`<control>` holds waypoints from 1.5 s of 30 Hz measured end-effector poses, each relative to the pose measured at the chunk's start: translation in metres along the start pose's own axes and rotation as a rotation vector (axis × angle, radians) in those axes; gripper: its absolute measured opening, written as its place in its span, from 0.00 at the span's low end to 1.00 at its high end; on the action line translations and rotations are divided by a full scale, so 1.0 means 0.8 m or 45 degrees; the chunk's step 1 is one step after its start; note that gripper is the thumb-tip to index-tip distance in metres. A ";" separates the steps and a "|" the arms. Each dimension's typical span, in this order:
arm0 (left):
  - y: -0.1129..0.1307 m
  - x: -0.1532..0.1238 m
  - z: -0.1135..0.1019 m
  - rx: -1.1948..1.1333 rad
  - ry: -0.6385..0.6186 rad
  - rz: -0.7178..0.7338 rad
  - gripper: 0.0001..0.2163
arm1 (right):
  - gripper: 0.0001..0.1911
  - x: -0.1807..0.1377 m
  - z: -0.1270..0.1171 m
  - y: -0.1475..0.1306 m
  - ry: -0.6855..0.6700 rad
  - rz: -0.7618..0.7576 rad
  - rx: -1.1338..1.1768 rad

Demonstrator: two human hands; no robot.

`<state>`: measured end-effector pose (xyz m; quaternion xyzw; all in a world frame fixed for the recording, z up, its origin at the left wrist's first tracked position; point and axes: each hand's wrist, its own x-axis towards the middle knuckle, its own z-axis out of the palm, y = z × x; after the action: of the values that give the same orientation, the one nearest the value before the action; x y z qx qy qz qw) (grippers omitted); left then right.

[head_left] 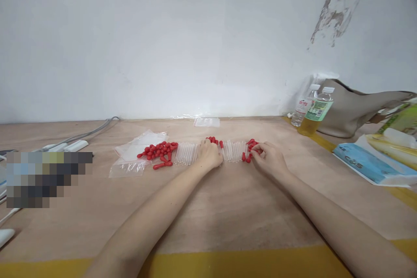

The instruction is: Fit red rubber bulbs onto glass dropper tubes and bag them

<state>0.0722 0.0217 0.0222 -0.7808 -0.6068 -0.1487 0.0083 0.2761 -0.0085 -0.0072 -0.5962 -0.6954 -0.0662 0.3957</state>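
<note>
Two rows of clear thin dropper tubes [235, 151] lie side by side on the wooden table, one on each side of my left hand [209, 155]. That hand rests between them with its fingers curled downward, and whatever it grips is hidden beneath. A few red rubber bulbs [213, 140] show just beyond its knuckles. At the right end of the tubes, my right hand [269, 158] pinches with thumb and forefinger at a red rubber bulb among a small cluster of red bulbs [246, 158]. Farther left sits a larger heap of red bulbs [159, 151], partly on clear plastic bags [137, 150].
Two bottles [316, 110] and a grey-brown bag [348, 106] stand at the back right. Nearer lies a blue tissue pack [371, 163]. A grey cable [94, 132] and a pixelated area are on the left. A flat clear bag [207, 122] lies by the wall.
</note>
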 end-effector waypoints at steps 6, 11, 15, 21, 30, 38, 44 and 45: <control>0.017 0.024 -0.001 0.006 -0.218 -0.169 0.13 | 0.13 0.001 -0.008 -0.002 -0.135 0.276 -0.080; 0.020 0.038 -0.003 -0.002 -0.347 -0.281 0.15 | 0.15 -0.002 -0.004 -0.012 -0.207 0.329 -0.104; 0.021 0.040 -0.002 0.009 -0.362 -0.325 0.17 | 0.06 0.000 -0.005 -0.008 -0.232 0.196 -0.118; 0.019 0.026 -0.028 -0.011 -0.340 -0.179 0.14 | 0.09 0.005 -0.003 0.007 -0.240 -0.019 -0.251; -0.060 -0.076 -0.057 -0.099 -0.056 0.400 0.09 | 0.07 0.003 0.009 0.018 -0.170 -0.091 -0.231; -0.099 -0.108 -0.009 -0.351 0.158 0.613 0.11 | 0.07 -0.004 0.009 -0.001 0.012 0.008 0.306; -0.095 -0.107 -0.006 -0.494 0.175 0.606 0.10 | 0.09 -0.031 0.017 -0.065 -0.259 -0.300 0.565; -0.095 -0.107 -0.006 -0.509 0.167 0.604 0.10 | 0.09 -0.035 0.018 -0.074 -0.292 -0.330 0.579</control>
<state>-0.0200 -0.0400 -0.0067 -0.8754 -0.3646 -0.3091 -0.0717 0.2165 -0.0385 -0.0119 -0.4019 -0.8031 0.1093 0.4261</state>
